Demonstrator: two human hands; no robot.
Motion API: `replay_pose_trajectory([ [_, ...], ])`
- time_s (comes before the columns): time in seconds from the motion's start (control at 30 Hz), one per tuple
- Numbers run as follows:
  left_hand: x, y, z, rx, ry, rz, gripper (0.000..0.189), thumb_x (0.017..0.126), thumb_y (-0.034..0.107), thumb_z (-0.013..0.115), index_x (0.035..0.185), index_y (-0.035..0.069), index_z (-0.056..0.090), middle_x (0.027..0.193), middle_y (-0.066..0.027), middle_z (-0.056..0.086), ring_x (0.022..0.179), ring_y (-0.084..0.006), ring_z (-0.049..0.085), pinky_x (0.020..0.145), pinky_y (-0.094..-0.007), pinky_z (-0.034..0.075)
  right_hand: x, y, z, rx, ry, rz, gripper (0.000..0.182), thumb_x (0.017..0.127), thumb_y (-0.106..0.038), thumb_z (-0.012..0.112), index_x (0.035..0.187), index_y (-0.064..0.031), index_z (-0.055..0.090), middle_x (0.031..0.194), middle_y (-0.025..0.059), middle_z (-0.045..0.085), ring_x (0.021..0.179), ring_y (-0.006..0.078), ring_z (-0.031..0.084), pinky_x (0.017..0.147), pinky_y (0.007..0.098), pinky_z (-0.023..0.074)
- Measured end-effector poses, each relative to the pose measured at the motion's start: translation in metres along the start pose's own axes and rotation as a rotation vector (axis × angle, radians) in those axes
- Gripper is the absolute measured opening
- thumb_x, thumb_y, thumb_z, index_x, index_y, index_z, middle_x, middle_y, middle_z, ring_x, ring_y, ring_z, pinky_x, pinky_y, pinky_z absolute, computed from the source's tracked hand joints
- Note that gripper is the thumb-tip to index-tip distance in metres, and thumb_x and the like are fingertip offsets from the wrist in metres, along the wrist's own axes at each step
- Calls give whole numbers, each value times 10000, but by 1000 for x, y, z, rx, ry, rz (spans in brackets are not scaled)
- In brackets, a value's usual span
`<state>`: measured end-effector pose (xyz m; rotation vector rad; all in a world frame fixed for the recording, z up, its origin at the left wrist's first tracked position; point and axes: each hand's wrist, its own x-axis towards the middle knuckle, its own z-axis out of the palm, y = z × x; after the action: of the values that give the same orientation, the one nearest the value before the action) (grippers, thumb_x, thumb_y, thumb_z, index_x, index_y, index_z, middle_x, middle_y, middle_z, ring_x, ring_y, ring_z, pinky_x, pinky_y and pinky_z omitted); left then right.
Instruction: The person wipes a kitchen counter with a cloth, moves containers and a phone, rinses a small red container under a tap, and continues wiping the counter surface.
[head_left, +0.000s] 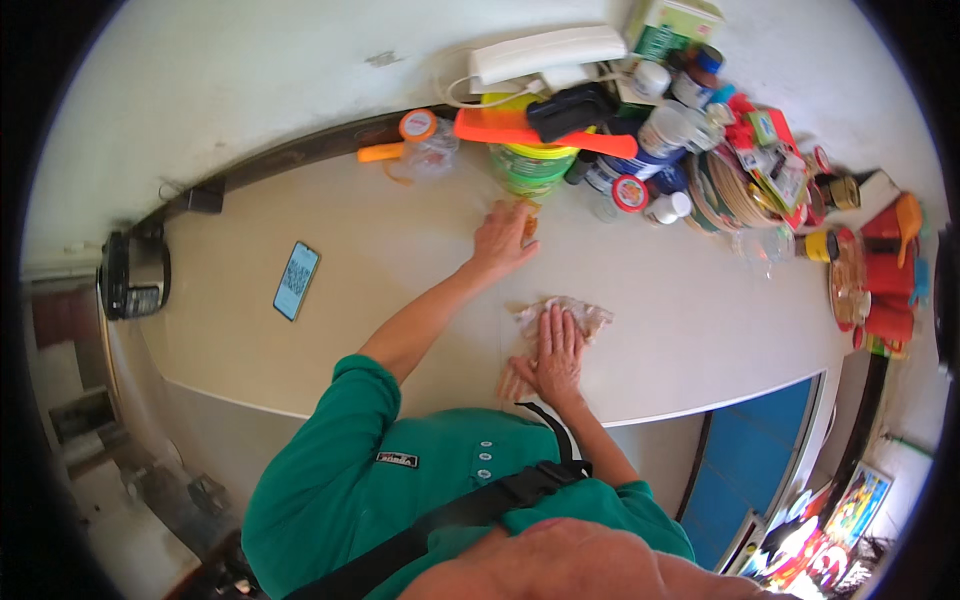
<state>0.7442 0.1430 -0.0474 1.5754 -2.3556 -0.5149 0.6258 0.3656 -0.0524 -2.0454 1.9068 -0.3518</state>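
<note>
My right hand (560, 364) lies flat with its fingers on a crumpled, pale cloth (592, 319), pressed on the light countertop (405, 330). Further back, my left hand (501, 238) reaches to a small orange-brown item (531, 223), perhaps a packet, in front of a green and yellow bucket (531, 169). Its fingers partly hide that item, and whether they grip it cannot be told. Across the bucket's top lie a bright orange plastic tool (480, 126) and a black object (574, 111).
A smartphone (296, 281) lies at the left, near a dark appliance (135, 274). An orange-lidded jar (427, 146) stands by the wall. Bottles, a stack of round baskets (724, 191), a clear plastic bottle (763, 244) and red containers (889, 270) crowd the back right. The counter's front edge curves before me.
</note>
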Motion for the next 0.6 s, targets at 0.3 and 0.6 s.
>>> replay_pose_trajectory([
  [0.3, -71, -70, -65, -309, 308, -122, 494, 775, 119, 710, 1202, 48, 473, 1039, -155, 578, 902, -348, 622, 734, -431, 528, 161, -14, 28, -125, 61, 5, 804, 902, -473, 522, 1500, 8, 282, 1584, 179, 224, 1469, 360, 168, 1147, 531, 179],
  [0.6, 57, 10, -263, -42, 527, 720, 397, 725, 35, 779, 1090, 99, 636, 1086, -77, 578, 973, -253, 565, 847, -393, 430, 264, -98, 62, -50, -69, -279, 784, 921, -467, 494, 1506, 2, 263, 1597, 144, 201, 1472, 334, 157, 1185, 490, 115],
])
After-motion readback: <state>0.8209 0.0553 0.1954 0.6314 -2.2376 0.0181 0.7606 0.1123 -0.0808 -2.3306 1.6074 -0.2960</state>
